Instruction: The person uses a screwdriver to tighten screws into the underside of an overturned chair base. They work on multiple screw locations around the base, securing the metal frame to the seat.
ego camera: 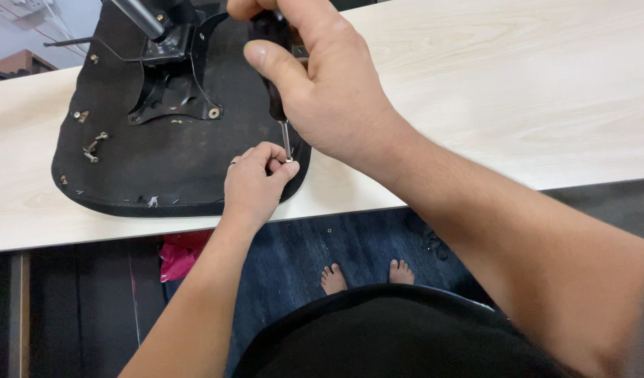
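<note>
I saw one upturned seat cushion (154, 168) at the table's (518, 98) front edge. My right hand (322, 91) gripped one screwdriver (278, 84); my left hand (255, 185) pinched one screw (290, 160) under its tip. Three loose screws (91, 147) lay nearby.

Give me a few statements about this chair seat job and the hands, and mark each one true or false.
1. The right hand grips a screwdriver with its tip pointing down. True.
2. The left hand lies flat on the wooden table, away from the tool. False: its fingertips pinch right at the screwdriver's tip, on the edge of the seat.
3. The black chair seat lies upside down, with its metal mounting bracket facing up. True.
4. The seat rests on the floor. False: it lies on the table.
5. Loose screws lie on the seat's underside, left of the bracket. True.
</note>
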